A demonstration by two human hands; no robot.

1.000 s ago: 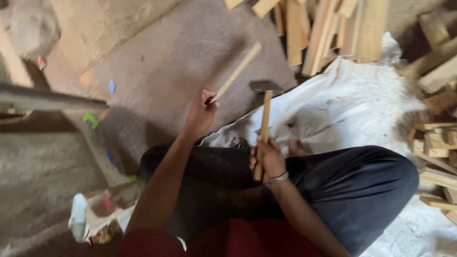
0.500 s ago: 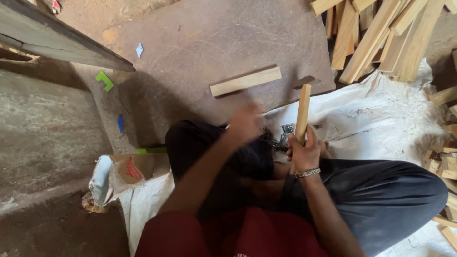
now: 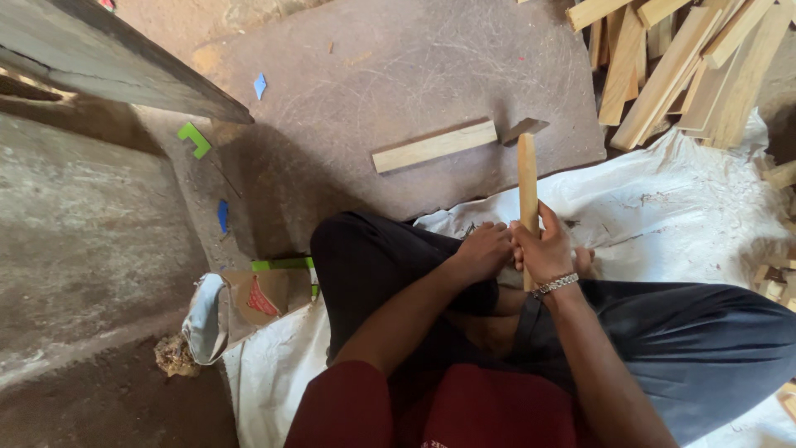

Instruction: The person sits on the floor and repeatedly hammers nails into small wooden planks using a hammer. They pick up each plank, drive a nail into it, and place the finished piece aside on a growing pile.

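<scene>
Lowered from the board since before, left hand [image 3: 483, 249] rests loosely curled, empty, beside right hand [image 3: 543, 249] gripping an upright wooden hammer handle [image 3: 527, 178].

Lower end of the hammer handle [image 3: 527, 178] is hidden inside my right hand [image 3: 543, 253]; the dark head [image 3: 524, 129] shows only partly, its shape past the handle is unclear. My left hand [image 3: 481, 251] covers whatever sits under its fingers, can't tell what it's touching. Small dark bits on the white sheet [image 3: 663, 207] near my hands are too small to identify. Stack of wood strips [image 3: 672, 66] is cut off by top and right edges. Grey plank [image 3: 108, 66] runs off the left edge.
</scene>
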